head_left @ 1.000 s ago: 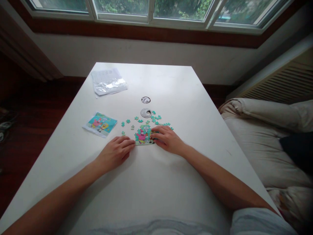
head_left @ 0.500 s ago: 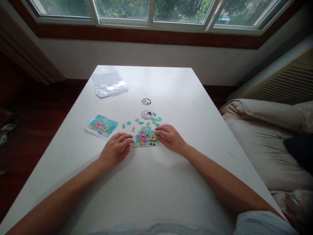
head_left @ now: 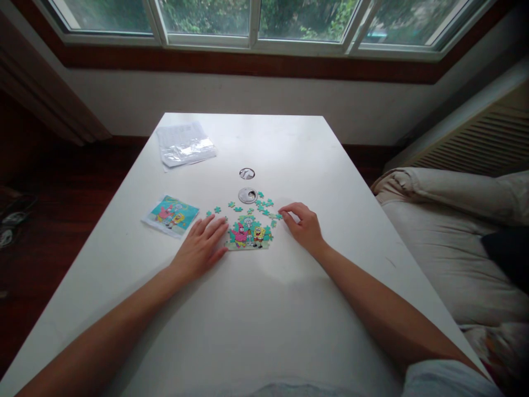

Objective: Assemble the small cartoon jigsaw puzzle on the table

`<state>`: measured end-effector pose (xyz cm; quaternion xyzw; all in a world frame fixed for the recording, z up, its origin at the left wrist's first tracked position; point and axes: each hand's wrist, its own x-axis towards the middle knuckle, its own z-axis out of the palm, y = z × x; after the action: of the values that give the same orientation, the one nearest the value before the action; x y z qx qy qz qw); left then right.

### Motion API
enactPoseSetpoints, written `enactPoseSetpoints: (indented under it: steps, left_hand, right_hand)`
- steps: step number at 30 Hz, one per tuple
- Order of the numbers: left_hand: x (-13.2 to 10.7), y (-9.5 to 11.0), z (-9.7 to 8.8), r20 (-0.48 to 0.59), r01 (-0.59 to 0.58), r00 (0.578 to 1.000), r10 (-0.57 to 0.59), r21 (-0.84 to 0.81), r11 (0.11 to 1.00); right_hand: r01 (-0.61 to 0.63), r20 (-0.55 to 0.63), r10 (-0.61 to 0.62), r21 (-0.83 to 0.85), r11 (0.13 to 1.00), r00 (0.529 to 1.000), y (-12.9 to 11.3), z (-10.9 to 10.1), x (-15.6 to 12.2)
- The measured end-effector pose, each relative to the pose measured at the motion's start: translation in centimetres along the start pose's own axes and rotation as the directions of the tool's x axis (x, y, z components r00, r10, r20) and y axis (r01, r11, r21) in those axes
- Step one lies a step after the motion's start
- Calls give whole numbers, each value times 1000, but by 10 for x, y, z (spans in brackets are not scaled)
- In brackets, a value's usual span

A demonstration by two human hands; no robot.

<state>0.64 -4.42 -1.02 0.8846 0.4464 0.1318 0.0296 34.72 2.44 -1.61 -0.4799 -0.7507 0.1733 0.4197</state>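
A small cartoon jigsaw puzzle [head_left: 249, 234], partly put together, lies on the white table [head_left: 256, 309]. Several loose teal pieces [head_left: 264, 205] are scattered just beyond it. My left hand [head_left: 201, 248] lies flat with fingers stretched out, its fingertips at the puzzle's left edge. My right hand [head_left: 303, 226] rests to the right of the puzzle with curled fingers, thumb and forefinger pinched at a loose teal piece [head_left: 280, 215] at the puzzle's upper right.
A printed reference picture [head_left: 170, 214] lies left of the puzzle. A clear plastic bag [head_left: 184, 143] sits at the far left of the table. Two round cable holes [head_left: 247, 184] are past the pieces. A cushioned seat [head_left: 454, 231] stands to the right.
My right hand has lifted off the puzzle and moved right and away to the loose pieces. My left hand has slid forward, fingers straightening along the puzzle's left edge.
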Motion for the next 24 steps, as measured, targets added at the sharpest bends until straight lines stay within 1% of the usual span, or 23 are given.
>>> enactPoseSetpoints:
  steps: [5,9,12,19,21,24]
  left_hand:
    - [-2,-3,1,-29,12,1000,-12,2,1000]
    - [-3,-5,-2,-53,25,998,-26,-26,999]
    - [-4,-6,-2,-69,36,997,-38,-31,999]
    - [-7,-8,0,-109,38,993,-44,-59,998]
    - [-7,-8,-1,-113,26,993,-34,-74,997]
    - [-6,-6,-2,-112,14,993,-25,-93,996]
  right_hand:
    - [-19,-12,19,9,1000,1000,0,0,0]
    - [-87,-53,87,3,996,995,11,-7,3]
    - [-99,-56,98,-20,995,994,20,-12,6]
    - [-35,-36,32,-99,994,999,29,-16,10]
    - [-19,-9,18,-113,993,1000,29,-14,8]
    - [20,62,-10,-161,987,998,23,-8,5]
